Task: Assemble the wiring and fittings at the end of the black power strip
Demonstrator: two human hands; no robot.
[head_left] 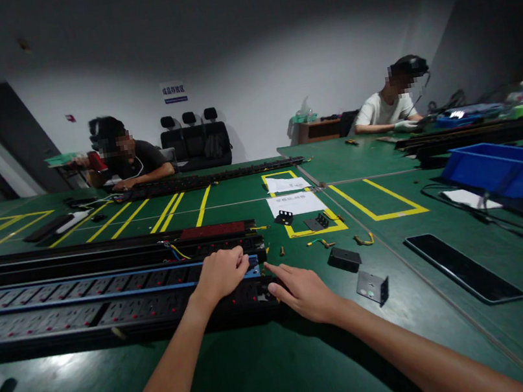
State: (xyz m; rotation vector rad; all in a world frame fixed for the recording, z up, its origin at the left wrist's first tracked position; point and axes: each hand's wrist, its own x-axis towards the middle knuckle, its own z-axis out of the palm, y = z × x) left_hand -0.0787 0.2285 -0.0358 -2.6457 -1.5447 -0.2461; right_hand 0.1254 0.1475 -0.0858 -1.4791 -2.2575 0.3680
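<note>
Several long black power strips lie side by side on the green table, their ends close to my hands. My left hand [224, 272] is closed, its curled fingers around the end of the blue-edged power strip [156, 280]. My right hand [302, 289] is just beyond that end, index finger stretched toward it and thumb apart. The thumb is close to the end of the nearer black power strip [145, 307]. Whether a small part is under the right fingertips cannot be made out. Short yellow-green wires [320, 243] and a small brass-coloured piece [282, 251] lie past the strip ends.
Right of my hands are a black box-shaped part [344, 258], a metal bracket [371, 286] and a phone [461, 265]. A blue bin [508, 169] stands farther right beside cables. Papers [295, 204] lie ahead. Two people work across the table; another sits far left.
</note>
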